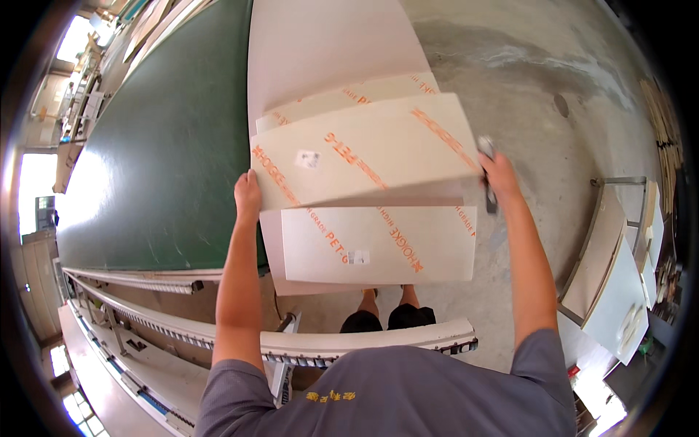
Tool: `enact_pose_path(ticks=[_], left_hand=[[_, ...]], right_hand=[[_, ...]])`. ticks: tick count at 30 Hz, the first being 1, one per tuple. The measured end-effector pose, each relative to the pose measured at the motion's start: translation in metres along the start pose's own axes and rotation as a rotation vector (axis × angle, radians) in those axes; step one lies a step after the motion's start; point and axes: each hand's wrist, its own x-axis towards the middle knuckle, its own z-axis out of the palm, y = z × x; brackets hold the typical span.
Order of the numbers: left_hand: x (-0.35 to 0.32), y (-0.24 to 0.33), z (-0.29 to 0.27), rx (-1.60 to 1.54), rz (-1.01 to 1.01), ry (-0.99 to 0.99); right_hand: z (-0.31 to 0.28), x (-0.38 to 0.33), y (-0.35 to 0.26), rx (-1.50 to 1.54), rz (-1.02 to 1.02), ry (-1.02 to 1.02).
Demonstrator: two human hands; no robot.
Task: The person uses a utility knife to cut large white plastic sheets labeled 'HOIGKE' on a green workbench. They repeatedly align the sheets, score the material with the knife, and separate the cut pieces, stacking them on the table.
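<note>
A pale board (364, 156) with diagonal orange print and a small white label is held tilted across the stack, its film-like face up. My left hand (248, 193) is closed on its left edge. At the right edge, my right hand (501, 175) is closed round a slim dark hand tool (491, 199) with a silvery end; motion blur hides its exact kind. Those fingers are beside the board's corner, and whether they also grip it is unclear. A similar printed board (378, 247) lies nearer me, and another (313, 102) shows partly behind the held one.
Beneath the boards is a large pale pinkish sheet (328, 44). A dark green table surface (160, 160) adjoins it on the left. A roller rail (371, 342) runs close before me. To the right, a metal rack (619, 180) with leaning panels stands on the concrete floor (524, 80).
</note>
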Motion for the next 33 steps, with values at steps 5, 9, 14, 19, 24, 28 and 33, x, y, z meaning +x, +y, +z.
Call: enact_pose_path(ticks=[5,9,14,19,24,28,33], left_hand=[[0.098,0.008,0.008,0.248,0.116,0.113],[0.101,0.018,0.018,0.408,0.159,0.026],[-0.055,0.001,0.102,0.336,0.741,-0.168],[-0.247,0.042,0.172,0.475,1.009,-0.636],[-0.262,0.039,0.187,0.604,1.005,-0.556],[-0.262,0.038,0.187,0.604,1.015,-0.53],[-0.265,0.037,0.191,0.629,1.021,-0.518]], right_hand=[[0.04,0.111,-0.017,-0.048,-0.079,0.027],[0.018,0.11,-0.032,-0.307,-0.049,-0.062],[-0.035,0.037,0.001,-0.736,-0.095,-0.007],[-0.06,-0.041,0.087,-0.881,0.034,-0.298],[-0.038,-0.06,0.092,-0.691,0.124,-0.298],[-0.023,-0.055,0.08,-0.647,0.162,-0.305],[-0.029,-0.046,0.114,-0.752,0.076,-0.303]])
